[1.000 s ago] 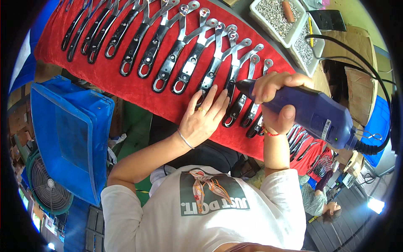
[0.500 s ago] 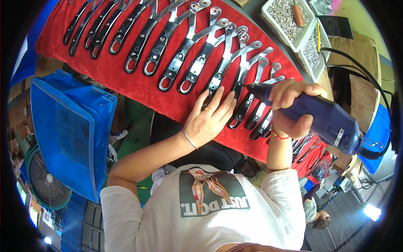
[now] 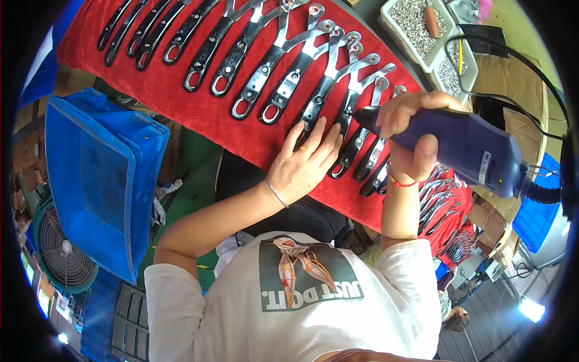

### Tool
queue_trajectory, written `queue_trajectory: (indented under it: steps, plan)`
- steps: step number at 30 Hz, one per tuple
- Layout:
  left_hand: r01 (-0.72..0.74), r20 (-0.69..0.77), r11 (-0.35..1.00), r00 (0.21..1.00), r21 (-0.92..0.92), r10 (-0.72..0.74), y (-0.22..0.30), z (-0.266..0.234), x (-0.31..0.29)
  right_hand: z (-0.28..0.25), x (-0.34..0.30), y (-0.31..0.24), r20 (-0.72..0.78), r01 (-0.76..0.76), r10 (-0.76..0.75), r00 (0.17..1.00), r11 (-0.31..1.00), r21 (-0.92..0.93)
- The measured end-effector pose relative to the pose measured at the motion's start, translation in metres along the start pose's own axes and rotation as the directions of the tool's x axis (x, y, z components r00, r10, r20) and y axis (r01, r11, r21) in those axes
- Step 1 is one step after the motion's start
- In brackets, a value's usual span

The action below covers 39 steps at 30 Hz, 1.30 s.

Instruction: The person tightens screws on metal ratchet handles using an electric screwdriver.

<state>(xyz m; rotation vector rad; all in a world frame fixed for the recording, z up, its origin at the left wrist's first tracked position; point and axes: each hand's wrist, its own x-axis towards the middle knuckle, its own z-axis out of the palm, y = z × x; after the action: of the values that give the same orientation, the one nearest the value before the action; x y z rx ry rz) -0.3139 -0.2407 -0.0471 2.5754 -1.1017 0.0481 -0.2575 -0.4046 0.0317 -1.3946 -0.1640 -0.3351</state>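
Note:
Several metal tools with black looped handles and forked, round-ended silver arms [image 3: 259,75] lie in a slanting row on a red cloth [image 3: 199,123]. My left hand [image 3: 301,166] lies over the handle ends, fingers stretched out. Its fingertips touch the handle of one black-handled tool [image 3: 315,107] and reach toward its right neighbour. Wrapped in my right hand [image 3: 407,123] is a dark blue electric screwdriver [image 3: 467,148], held almost level. Its black nose points left, its tip at or just beside a screw in the neighbouring tool's handle [image 3: 348,111]; contact is unclear.
Two white trays [image 3: 434,63] of small metal fasteners stand beyond the cloth at the far right. A black cable [image 3: 525,51] loops there. Blue crates [image 3: 90,181] and a fan [image 3: 66,247] stand at left. More tools [image 3: 440,196] lie right; another person [image 3: 455,318] is farther off.
The row of tools sits slightly higher in the picture. The screwdriver's rear end has dropped relative to the tools' row only slightly; its nose stays by the same tool. My left hand keeps its place there.

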Motion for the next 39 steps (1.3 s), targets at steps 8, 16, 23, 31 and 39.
queue_trajectory:
  steps: [8,16,23,31,39]
  plan:
    - [-0.002,-0.056,1.0,0.998,0.006,0.003,0.001,0.006,-0.006,-0.015,-0.021,-0.013,-0.021,0.082,-0.08,0.997,0.991,0.109]
    - [-0.044,-0.087,0.998,0.995,0.035,0.047,-0.001,0.004,-0.003,-0.017,-0.016,0.002,-0.03,0.141,-0.139,0.99,0.984,0.111]
    - [-0.048,-0.064,0.998,0.997,0.041,0.05,0.0,0.003,-0.003,-0.013,-0.011,-0.002,0.021,0.093,-0.095,0.995,0.991,0.095]
    - [-0.065,-0.079,0.991,0.994,0.12,0.074,0.003,0.002,0.0,-0.006,-0.005,0.003,0.143,0.066,-0.077,0.987,0.995,0.079]
    - [-0.025,-0.079,0.998,0.996,0.066,0.03,0.005,0.008,-0.003,-0.016,-0.018,-0.001,-0.068,0.138,-0.128,0.989,0.977,0.163]
